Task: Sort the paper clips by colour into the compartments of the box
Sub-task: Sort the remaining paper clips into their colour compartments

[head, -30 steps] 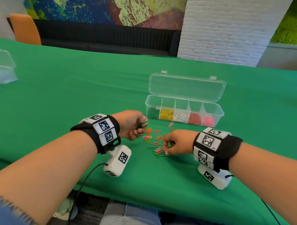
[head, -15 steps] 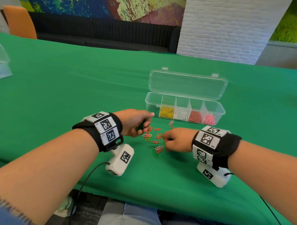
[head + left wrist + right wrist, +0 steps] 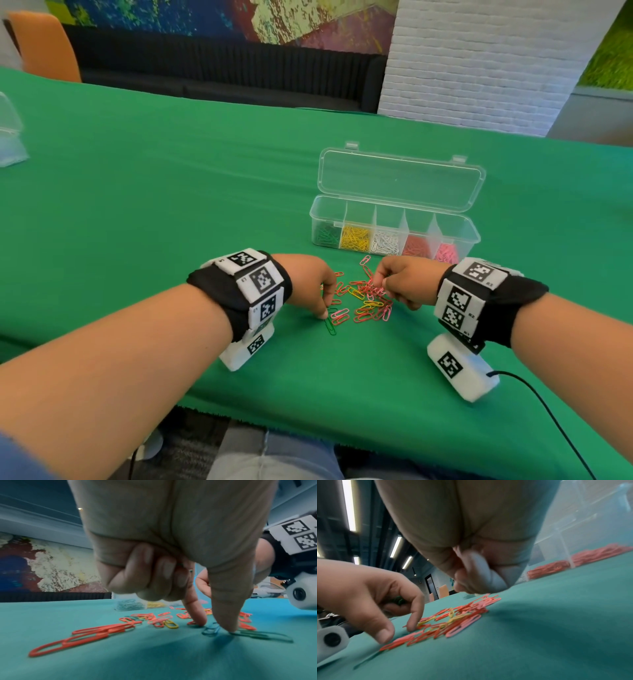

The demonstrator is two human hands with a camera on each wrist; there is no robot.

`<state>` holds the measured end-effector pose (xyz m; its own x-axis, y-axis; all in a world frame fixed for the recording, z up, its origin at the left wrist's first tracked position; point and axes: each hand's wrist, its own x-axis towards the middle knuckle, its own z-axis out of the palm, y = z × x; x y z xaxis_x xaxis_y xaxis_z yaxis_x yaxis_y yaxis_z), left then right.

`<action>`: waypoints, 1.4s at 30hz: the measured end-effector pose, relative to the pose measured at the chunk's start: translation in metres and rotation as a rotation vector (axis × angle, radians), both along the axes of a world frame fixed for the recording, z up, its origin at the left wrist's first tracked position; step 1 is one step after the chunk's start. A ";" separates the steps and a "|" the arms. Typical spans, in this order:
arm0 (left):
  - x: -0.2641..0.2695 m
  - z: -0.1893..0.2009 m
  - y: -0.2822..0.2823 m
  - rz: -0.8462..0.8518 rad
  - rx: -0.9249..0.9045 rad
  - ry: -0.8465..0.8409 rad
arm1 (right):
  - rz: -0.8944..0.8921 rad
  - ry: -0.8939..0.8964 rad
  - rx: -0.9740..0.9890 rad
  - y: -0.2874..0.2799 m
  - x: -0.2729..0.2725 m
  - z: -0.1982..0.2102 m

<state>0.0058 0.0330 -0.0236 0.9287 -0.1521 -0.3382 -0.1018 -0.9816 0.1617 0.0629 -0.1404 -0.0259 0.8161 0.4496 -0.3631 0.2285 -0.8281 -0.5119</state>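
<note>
Picking green clips out of the loose pile [image 3: 363, 301] is the step in hand, as I judge it. The left hand [image 3: 308, 284] has thumb and index finger stretched down to the worktop [image 3: 171, 205], the thumb tip pressing one end of a green paper clip [image 3: 262, 636] while a smaller green clip [image 3: 210, 630] lies between the two tips; its other fingers [image 3: 145, 574] are curled into the palm, and the right wrist view shows green clips tucked there [image 3: 399, 600]. The right hand [image 3: 407, 284] sits curled over the far side of the pile; it probably pinches some red or pink clips, but blur hides the fingertips.

The box [image 3: 394, 236] stands open just beyond the pile, its five compartments already holding green, yellow, white, red and pink from left to right.

To do this well, slide the thumb so the clip's end tips up off the cloth, then close the index finger on it. Take one clip at a time, since thin wire snags its neighbours. Keep the curled fingers tight so the gathered green ones do not spill, then empty them into the leftmost compartment.
</note>
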 end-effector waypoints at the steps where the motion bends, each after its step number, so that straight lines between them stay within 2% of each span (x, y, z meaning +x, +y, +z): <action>1: 0.000 0.000 -0.001 0.002 0.014 0.000 | -0.010 0.003 -0.010 -0.003 0.001 0.001; 6: -0.001 0.000 -0.004 -0.001 0.032 0.031 | 0.090 -0.085 -0.128 -0.014 -0.004 0.011; 11: -0.002 -0.002 -0.006 0.006 0.040 0.058 | 0.132 -0.254 -0.089 -0.014 -0.004 0.011; 17: -0.003 0.004 0.006 0.069 -0.001 0.078 | 0.191 -0.287 -0.105 -0.008 -0.003 0.013; 18: -0.003 0.005 0.011 0.118 -0.075 0.088 | 0.192 -0.296 -0.103 -0.007 -0.001 0.013; 21: -0.004 0.008 0.023 0.353 -0.590 0.144 | 0.207 -0.327 -0.096 0.001 0.004 0.015; 23: -0.006 0.012 0.034 0.457 -0.833 0.107 | 0.250 -0.344 -0.104 0.011 0.005 0.018; 26: -0.009 0.018 0.049 0.510 -1.025 0.055 | 0.364 -0.384 -0.145 0.034 0.006 0.022; 30: -0.010 0.020 0.058 0.542 -1.155 0.007 | 0.492 -0.443 -0.240 0.066 0.009 0.023; 33: -0.010 0.018 0.061 0.545 -1.148 0.006 | 0.534 -0.442 -0.294 0.085 0.011 0.022; 42: -0.013 0.012 0.068 0.474 -0.904 0.037 | 0.527 -0.396 -0.416 0.112 0.020 0.011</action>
